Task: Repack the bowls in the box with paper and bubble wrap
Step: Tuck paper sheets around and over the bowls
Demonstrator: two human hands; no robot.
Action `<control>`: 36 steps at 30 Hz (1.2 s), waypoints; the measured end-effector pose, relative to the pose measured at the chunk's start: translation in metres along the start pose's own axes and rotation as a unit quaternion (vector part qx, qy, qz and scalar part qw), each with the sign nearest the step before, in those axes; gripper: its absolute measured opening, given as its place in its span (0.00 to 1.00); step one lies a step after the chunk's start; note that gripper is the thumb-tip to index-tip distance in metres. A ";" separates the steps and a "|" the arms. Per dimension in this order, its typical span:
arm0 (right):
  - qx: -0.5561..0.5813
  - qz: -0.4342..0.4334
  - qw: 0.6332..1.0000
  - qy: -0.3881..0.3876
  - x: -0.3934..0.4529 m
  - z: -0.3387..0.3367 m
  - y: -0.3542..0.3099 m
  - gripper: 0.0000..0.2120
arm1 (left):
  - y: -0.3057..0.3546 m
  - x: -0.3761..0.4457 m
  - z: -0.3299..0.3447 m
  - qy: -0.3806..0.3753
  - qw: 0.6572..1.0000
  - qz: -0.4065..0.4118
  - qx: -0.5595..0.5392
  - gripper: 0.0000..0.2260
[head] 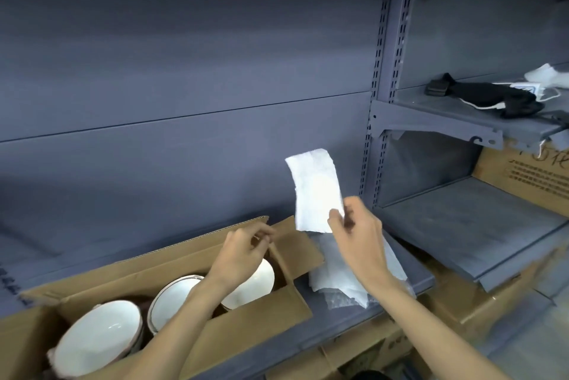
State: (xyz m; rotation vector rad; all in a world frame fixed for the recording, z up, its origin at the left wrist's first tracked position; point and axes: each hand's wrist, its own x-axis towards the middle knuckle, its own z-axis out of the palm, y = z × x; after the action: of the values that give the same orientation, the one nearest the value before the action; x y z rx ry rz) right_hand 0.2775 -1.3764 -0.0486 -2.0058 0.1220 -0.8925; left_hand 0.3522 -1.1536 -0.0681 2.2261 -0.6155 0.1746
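1. Three round bowls are sitting in a row inside an open corrugated cardboard box [261, 312] on a grey metal shelf [354, 315]. The nearest bowl [98, 336] and the middle bowl [172, 296] are showing smooth, glossy white insides with thin dark rims; the far bowl [255, 284] is lying partly under the left forearm.
2. The box's brown flaps are standing open, the fluted edge showing along the back flap.
3. The left hand [238, 252] is reaching over the far bowl, its fingertips pressing together in a pinch at the upright edge of a cardboard flap at the box's far end.
4. The right hand [357, 238] is holding up a sheet of white paper [315, 192], thumb and fingers pinching its lower right corner. The sheet is a soft, slightly creased oblong, standing tilted in the air above the shelf, beside the box's far end.
5. More wrapping is lying in a crumpled heap [332, 275] on the shelf just right of the box, under the right forearm: white paper on top, with a clear, dimpled piece of bubble wrap [335, 302] poking out at the near edge.
6. Behind the shelf a flat grey back panel [184, 72] is rising, with slotted metal uprights [374, 102] at its right.
7. Further right, a higher shelf is carrying a black strap-like bundle [483, 96] and some white items, too blurred to identify.
8. A printed cardboard carton [523, 176] is sitting under that shelf, at the right edge of the view.
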 end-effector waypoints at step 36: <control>-0.283 -0.117 0.928 -0.213 -0.020 0.050 -0.045 0.14 | 0.018 -0.019 0.026 -0.073 0.819 -0.350 -0.449 0.20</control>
State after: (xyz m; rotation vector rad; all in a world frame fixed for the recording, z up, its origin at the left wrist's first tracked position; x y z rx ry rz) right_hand 0.2833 -1.3066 -0.0406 -2.7589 -0.1234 -0.5761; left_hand 0.3247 -1.1753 -0.0793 1.3890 0.1070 -0.5658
